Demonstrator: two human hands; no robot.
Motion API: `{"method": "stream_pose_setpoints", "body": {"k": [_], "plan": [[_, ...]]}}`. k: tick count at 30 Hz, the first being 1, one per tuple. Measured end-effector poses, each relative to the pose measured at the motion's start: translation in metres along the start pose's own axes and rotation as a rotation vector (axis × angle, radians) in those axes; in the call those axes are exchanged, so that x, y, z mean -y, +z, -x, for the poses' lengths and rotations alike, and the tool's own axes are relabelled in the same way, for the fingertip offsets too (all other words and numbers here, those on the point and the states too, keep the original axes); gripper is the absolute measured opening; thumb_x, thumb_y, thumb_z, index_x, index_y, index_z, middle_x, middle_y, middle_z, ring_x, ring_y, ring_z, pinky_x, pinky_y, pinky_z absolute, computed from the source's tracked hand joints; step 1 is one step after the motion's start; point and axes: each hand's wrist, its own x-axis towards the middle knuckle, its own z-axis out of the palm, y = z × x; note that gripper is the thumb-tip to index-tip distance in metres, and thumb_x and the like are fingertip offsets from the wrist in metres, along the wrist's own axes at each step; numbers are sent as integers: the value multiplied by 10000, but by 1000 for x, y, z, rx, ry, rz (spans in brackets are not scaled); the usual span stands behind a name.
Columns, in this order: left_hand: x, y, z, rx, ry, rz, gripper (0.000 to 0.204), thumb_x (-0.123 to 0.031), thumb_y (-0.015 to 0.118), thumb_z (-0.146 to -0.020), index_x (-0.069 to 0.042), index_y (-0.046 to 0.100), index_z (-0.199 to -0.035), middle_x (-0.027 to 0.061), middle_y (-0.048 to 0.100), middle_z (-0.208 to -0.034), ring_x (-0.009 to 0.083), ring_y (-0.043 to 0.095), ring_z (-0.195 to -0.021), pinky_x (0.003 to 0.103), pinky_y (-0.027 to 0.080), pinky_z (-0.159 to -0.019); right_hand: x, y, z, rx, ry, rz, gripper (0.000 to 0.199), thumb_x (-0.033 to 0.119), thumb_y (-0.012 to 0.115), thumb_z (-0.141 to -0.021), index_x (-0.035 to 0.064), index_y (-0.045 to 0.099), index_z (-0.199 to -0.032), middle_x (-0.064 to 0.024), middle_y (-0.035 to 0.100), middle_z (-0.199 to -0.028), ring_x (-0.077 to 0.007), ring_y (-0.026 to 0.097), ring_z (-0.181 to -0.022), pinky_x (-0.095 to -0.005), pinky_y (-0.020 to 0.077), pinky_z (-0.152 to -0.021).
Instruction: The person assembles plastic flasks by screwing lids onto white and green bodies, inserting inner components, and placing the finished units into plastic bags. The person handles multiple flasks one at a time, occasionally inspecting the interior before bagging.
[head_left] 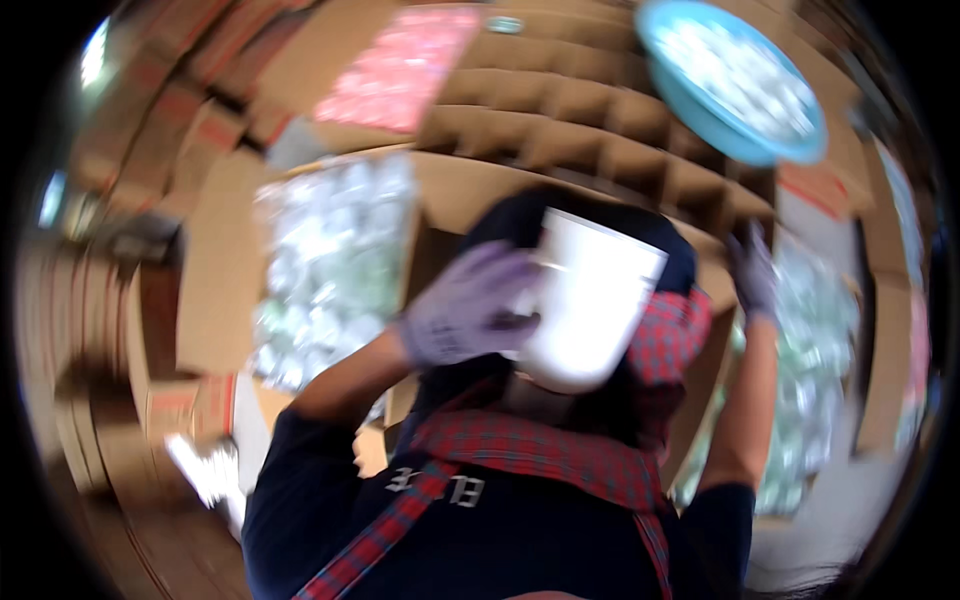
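Divided cardboard carton [600, 130], spread wide ahead of me. Blue basin [735, 85] of white pieces, upper right. White cup [590, 300], centre, raised off any surface, gripped at its side by my gloved left hand [470, 310], fingers wrapped round it. Gloved right hand [752, 275], raised near the carton's edge; too blurred to tell its grip.

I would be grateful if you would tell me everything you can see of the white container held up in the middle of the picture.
The white container is a plain, smooth tub, plastic by its look, wider at the rim than at its rounded base. It is roughly upright and slightly tilted, and its contents are hidden. A co-worker's hand in a pale purple glove grips its left side, holding it in front of that person's dark cap. Motion blur hides any finer detail.
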Motion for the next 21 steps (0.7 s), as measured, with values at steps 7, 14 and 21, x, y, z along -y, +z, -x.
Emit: {"method": "stream_pose_setpoints", "body": {"k": [7,14,21], "plan": [[-45,2,-35,-521,180,284,473,-558,720,-760,-135,554,-628,45,513,-696,276,556,-679,409,413,-624,79,-102,90,-84,32,-763,606,377,412,-1029,23,330,-1514,-183,385,-1525,-303,371,-1421,-442,312,-1159],[-68,32,-6,18,-317,323,433,-479,697,-745,-66,646,-626,122,605,-614,325,616,-574,413,486,-568,222,-63,75,252,-309,-741,698,316,556,-948,24,302,-1529,-199,368,-1513,-345,389,-1370,-443,299,-1132],[-20,27,-5,257,-316,485,451,-485,618,-807,-59,671,-667,158,617,-624,334,644,-612,424,513,-612,229,-43,29,318,-452,-785,573,431,528,-947,-14,572,-1306,-209,443,-1453,-308,481,-1270,-421,414,-1041]]}}
